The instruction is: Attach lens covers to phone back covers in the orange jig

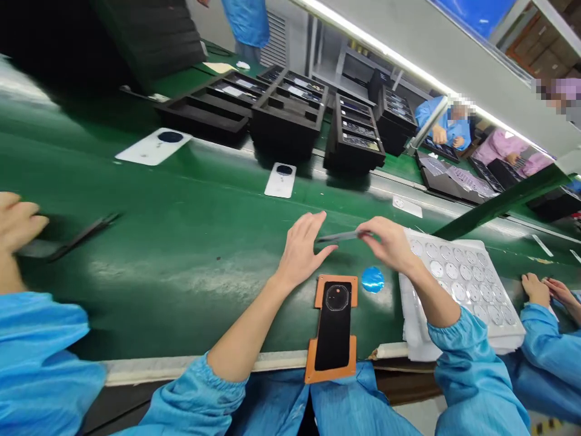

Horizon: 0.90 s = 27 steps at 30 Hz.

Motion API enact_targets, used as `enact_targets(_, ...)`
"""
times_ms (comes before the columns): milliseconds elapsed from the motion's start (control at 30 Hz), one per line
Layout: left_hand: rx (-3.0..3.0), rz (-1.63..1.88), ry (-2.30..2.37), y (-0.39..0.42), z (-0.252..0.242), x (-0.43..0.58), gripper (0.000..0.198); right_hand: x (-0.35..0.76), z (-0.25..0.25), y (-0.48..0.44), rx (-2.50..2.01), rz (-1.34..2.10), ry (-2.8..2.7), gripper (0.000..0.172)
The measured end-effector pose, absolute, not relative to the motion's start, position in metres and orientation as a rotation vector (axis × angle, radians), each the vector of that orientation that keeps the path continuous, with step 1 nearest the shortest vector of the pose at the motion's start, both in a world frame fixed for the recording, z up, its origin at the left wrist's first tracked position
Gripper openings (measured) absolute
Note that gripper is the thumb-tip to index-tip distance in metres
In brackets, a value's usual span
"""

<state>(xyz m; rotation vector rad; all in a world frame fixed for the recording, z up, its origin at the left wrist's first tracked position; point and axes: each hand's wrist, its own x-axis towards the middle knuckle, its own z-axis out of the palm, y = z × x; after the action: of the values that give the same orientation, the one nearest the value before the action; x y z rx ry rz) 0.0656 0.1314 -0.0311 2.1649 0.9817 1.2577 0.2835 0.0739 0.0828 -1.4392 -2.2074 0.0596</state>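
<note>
My right hand point(385, 241) pinches one end of a thin flat panel point(339, 237), seen nearly edge-on above the green bench; it looks like a phone back cover. At the panel's other end, my left hand point(297, 251) is open, thumb and fingers apart. I cannot tell whether it touches the panel. Below both hands, an orange fixture point(321, 297) at the bench's front edge holds a black plate point(333, 339) with a round camera area. A round blue film disc point(373, 280) lies beside the fixture, under my right hand.
A white tray point(472, 275) of clear round pieces lies right. White phone covers point(280, 184) rest on the belt point(204, 194). Black bins point(290, 115) line the far side. Co-workers' hands point(18, 224) flank me, and a green post point(503, 203) slants at right.
</note>
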Motion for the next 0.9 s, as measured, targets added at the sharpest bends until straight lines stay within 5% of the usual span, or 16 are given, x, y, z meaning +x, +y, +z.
enact_targets(100,2.065,1.032,0.8,0.124,-0.032,0.07,0.03,0.292,0.094,0.034,-1.43,-0.049,-2.225,0.017)
enact_targets(367,1.011,1.24,0.992,0.134,-0.045,0.078,0.049,0.449,0.076,0.01,-2.423,0.114,-1.605,0.018)
enact_targets(633,0.871,1.216,0.995,0.136,-0.042,0.075,0.049,0.449,0.032,0.024,-2.451,0.109,-1.4,0.039)
enact_targets(900,0.539,1.221,0.893,0.137,-0.032,0.074,0.039,0.368,0.045,-0.014,-2.019,0.226,-1.503,0.029)
